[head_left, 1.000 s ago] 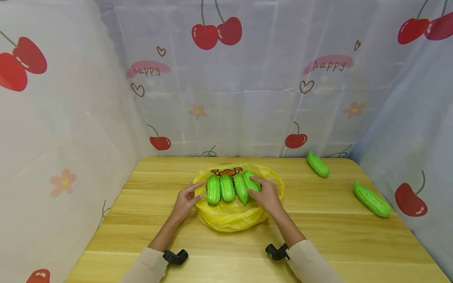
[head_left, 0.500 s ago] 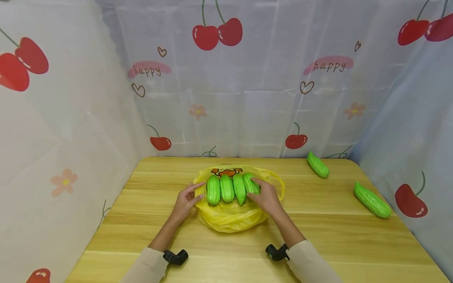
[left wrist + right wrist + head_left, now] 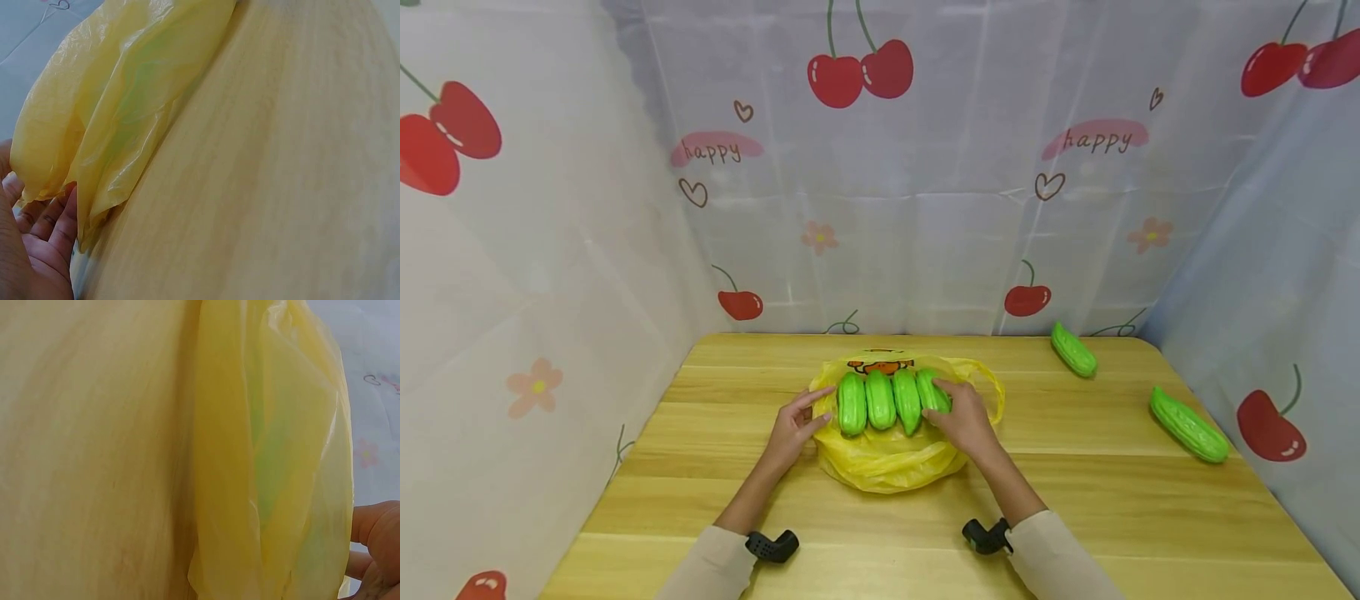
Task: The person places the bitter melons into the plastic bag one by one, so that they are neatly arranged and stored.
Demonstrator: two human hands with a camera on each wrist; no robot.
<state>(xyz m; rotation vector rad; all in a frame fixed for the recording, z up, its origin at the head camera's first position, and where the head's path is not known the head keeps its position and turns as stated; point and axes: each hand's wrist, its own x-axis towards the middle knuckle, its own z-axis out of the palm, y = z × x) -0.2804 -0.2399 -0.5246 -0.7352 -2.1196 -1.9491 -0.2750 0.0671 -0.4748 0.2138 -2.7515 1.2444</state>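
Observation:
In the head view, a yellow plastic bag (image 3: 887, 471) lies spread on the table with its mouth up. A row of green bitter melons (image 3: 881, 400) lies side by side in it, shiny and ridged. My right hand (image 3: 966, 417) reaches over the bag's right side and holds the rightmost bitter melon (image 3: 931, 390) between thumb and index finger. At the bag's left edge rests my left hand (image 3: 792, 429), index finger and thumb stretched toward the leftmost melon. The left wrist view shows fingers (image 3: 62, 234) against the bag's side. Green shows faintly through the yellow film in both wrist views.
Two more bitter melons lie apart on the right: one near the back edge (image 3: 1073, 350), one by the right edge (image 3: 1189, 425). The wooden table (image 3: 700, 450) is walled in by a white curtain (image 3: 910, 250) with cherry prints.
The right hand has shifted the rightmost bitter melon slightly, and the melon beside it now lies straighter in the row. The left hand has stayed in place.

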